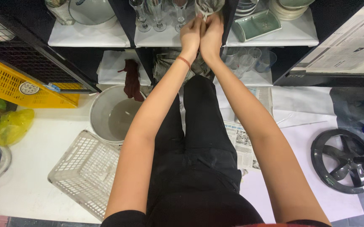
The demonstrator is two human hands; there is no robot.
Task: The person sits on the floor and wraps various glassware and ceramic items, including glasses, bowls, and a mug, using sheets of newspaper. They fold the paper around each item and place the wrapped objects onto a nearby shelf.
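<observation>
White basket (85, 174) beside grey bucket (114, 115), yellow crate (5, 82).

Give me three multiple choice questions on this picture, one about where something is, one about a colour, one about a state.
1. Where is the white plastic basket?
A. on the shelf
B. on the floor by the left arm
C. inside the yellow crate

2. What colour is the rectangular dish on the shelf?
A. pale green
B. red
C. black

3. What are the left hand and right hand doing?
A. resting on the knees
B. both holding a paper-wrapped glass
C. lifting the basin

Answers: B, it lies beside the grey basin; A, its glaze is pale green; B, both sets of fingers close on it at the shelf.
</observation>
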